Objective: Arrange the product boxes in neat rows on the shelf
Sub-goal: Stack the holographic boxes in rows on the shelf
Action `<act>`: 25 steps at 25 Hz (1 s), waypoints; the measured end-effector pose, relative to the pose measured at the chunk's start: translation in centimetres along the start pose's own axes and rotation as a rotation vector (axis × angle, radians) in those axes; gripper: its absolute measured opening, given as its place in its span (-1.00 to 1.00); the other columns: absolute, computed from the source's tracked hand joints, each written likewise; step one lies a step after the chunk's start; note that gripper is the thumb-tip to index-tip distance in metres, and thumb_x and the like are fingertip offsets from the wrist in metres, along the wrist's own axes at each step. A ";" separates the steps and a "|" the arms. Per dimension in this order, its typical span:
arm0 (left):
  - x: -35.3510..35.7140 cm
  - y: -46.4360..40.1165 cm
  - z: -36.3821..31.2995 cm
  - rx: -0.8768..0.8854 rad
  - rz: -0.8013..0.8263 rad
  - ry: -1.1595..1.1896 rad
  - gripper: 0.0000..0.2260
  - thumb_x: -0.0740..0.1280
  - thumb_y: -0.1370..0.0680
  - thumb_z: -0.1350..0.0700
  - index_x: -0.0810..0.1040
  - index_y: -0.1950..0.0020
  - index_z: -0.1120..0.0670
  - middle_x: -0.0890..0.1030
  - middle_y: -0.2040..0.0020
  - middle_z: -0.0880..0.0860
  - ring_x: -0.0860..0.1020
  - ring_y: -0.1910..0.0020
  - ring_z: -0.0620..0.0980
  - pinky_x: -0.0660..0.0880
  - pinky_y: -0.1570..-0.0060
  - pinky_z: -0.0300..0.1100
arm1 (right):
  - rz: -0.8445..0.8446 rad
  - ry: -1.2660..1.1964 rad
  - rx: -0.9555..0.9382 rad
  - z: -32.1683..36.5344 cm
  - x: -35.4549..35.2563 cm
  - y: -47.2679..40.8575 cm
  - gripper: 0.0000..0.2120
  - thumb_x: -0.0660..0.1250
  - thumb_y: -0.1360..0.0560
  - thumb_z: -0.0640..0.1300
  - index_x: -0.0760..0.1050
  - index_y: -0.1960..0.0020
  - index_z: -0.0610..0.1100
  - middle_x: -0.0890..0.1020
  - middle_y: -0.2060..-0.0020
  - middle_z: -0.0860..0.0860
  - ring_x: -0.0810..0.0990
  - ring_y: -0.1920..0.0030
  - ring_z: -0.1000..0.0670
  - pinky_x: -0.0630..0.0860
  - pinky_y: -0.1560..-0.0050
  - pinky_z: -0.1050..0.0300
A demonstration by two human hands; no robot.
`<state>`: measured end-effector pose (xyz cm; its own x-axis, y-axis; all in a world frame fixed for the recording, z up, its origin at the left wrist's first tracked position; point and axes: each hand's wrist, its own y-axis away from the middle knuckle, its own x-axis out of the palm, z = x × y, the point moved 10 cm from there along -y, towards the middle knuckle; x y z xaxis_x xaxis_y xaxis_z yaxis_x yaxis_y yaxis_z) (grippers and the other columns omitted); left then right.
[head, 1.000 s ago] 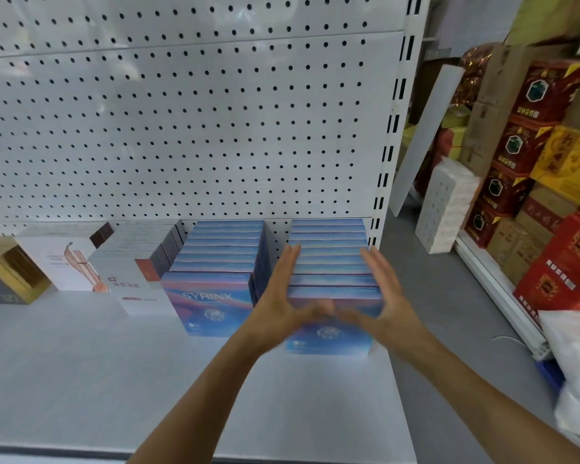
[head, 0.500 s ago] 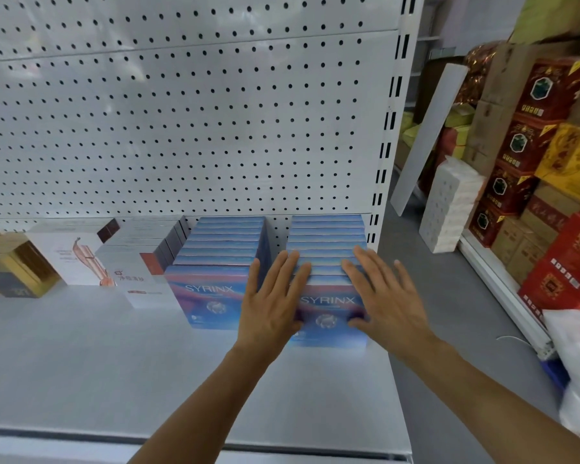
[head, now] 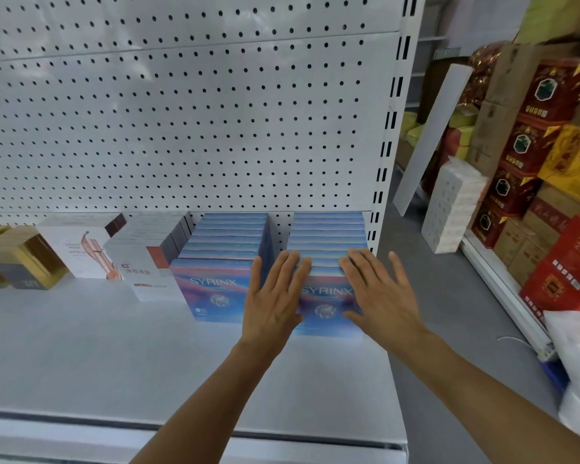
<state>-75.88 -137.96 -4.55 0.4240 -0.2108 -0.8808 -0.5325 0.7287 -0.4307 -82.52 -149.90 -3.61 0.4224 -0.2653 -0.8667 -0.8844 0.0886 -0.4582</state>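
Both hands are flat and open on the front of the right row (head: 329, 249) of blue boxes, which stands on the shelf (head: 81, 356) against the pegboard (head: 181, 128). The left hand (head: 275, 299) lies with spread fingers on the left part of the front box (head: 329, 303) of this row, and its fingertips reach up over the top edge; the right hand (head: 382, 296) lies the same way on the right part. Neither hand grips anything: the fingers are straight, and the palms seem to press on the face of the box. The step in hand looks like pushing this row back and making it square. To do it well, the push should go straight toward the pegboard, with equal force from both palms, so the front box does not turn. Left of the right row stands the left row (head: 228, 242) of the same boxes, with a narrow gap between them, and its front face seems to sit a little further back. A good result is that both fronts are in one line and the gap stays even. The right row stands close to the right end of the shelf, so any push sideways should go to the left only. Further left of it are the grey boxes (head: 148, 249), and these look already in order.
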 end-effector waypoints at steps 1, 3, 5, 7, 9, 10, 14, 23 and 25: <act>-0.1 0.0 0.2 -0.002 0.011 0.020 0.06 0.63 -0.14 -0.14 0.21 -0.50 0.10 0.36 -0.47 0.11 0.30 -0.47 0.10 0.22 -0.39 0.24 | 0.008 0.000 0.005 0.0 -0.1 0.0 -0.05 0.57 -0.15 0.21 0.31 -0.38 -0.15 0.45 -0.35 -0.14 0.39 -0.38 -0.14 0.19 -0.35 -0.28; -0.1 0.3 0.8 -0.017 0.024 0.085 0.08 0.63 -0.14 -0.14 0.17 -0.52 0.08 0.32 -0.50 0.11 0.28 -0.49 0.11 0.20 -0.41 0.23 | 0.016 -0.001 0.018 0.0 -0.5 0.2 -0.07 0.55 -0.17 0.23 0.34 -0.39 -0.15 0.45 -0.35 -0.13 0.39 -0.39 -0.14 0.19 -0.35 -0.29; -0.7 0.8 1.2 -0.006 0.004 0.141 0.08 0.63 -0.17 -0.12 0.13 -0.53 0.08 0.26 -0.53 0.10 0.23 -0.51 0.11 0.22 -0.43 0.20 | 0.014 -0.009 0.035 0.2 -0.8 0.6 -0.10 0.53 -0.19 0.25 0.35 -0.39 -0.14 0.44 -0.36 -0.12 0.39 -0.39 -0.14 0.20 -0.34 -0.30; -1.9 1.4 1.8 0.037 -0.053 0.166 0.06 0.62 -0.20 -0.09 0.12 -0.55 0.08 0.22 -0.54 0.09 0.18 -0.53 0.09 0.17 -0.45 0.15 | 0.008 -0.015 0.049 0.6 -1.1 0.6 -0.13 0.49 -0.23 0.26 0.34 -0.39 -0.13 0.43 -0.37 -0.11 0.38 -0.39 -0.13 0.17 -0.37 -0.29; -3.0 2.3 3.7 0.041 -0.103 0.174 0.03 0.61 -0.22 -0.05 0.13 -0.55 0.07 0.22 -0.55 0.07 0.16 -0.53 0.07 0.12 -0.45 0.14 | -0.005 -0.025 0.062 1.5 -1.4 0.4 -0.16 0.45 -0.28 0.28 0.31 -0.40 -0.12 0.41 -0.38 -0.10 0.36 -0.40 -0.12 0.10 -0.41 -0.26; -3.2 2.8 5.3 0.019 -0.111 0.171 0.01 0.61 -0.23 -0.03 0.14 -0.55 0.07 0.23 -0.55 0.07 0.17 -0.53 0.07 0.11 -0.44 0.15 | -0.016 -0.032 0.063 2.1 -1.7 0.0 -0.18 0.44 -0.29 0.28 0.31 -0.40 -0.11 0.41 -0.38 -0.10 0.36 -0.40 -0.11 0.07 -0.41 -0.24; -2.2 4.1 13.0 -0.073 -0.080 0.090 -0.02 0.62 -0.22 -0.03 0.22 -0.51 0.12 0.30 -0.51 0.10 0.27 -0.49 0.10 0.11 -0.43 0.17 | -0.063 -0.043 0.004 7.2 -2.6 -3.0 -0.17 0.45 -0.28 0.26 0.32 -0.40 -0.12 0.43 -0.37 -0.11 0.36 -0.40 -0.11 0.11 -0.38 -0.27; 1.6 1.5 16.2 0.035 -0.022 0.025 -0.07 0.66 -0.05 0.05 0.40 -0.37 0.13 0.53 -0.32 0.11 0.49 -0.32 0.10 0.29 -0.36 0.21 | -0.001 0.103 -0.046 16.4 0.7 -10.7 -0.24 0.59 -0.20 0.03 0.47 -0.31 -0.24 0.56 -0.23 -0.19 0.51 -0.28 -0.16 0.13 -0.36 -0.22; 1.9 1.4 16.3 0.023 -0.047 0.014 -0.14 0.65 -0.08 0.08 0.47 -0.36 0.14 0.53 -0.32 0.11 0.49 -0.32 0.09 0.30 -0.36 0.21 | -0.017 0.141 -0.020 16.5 0.9 -11.1 -0.26 0.60 -0.19 -0.02 0.49 -0.29 -0.25 0.57 -0.21 -0.19 0.53 -0.26 -0.16 0.11 -0.36 -0.22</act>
<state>-63.89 -126.75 -3.59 0.4376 -0.2546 -0.8624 -0.4953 0.7322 -0.4675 -69.09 -135.28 -2.57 0.4063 -0.3991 -0.8220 -0.8820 0.0638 -0.4669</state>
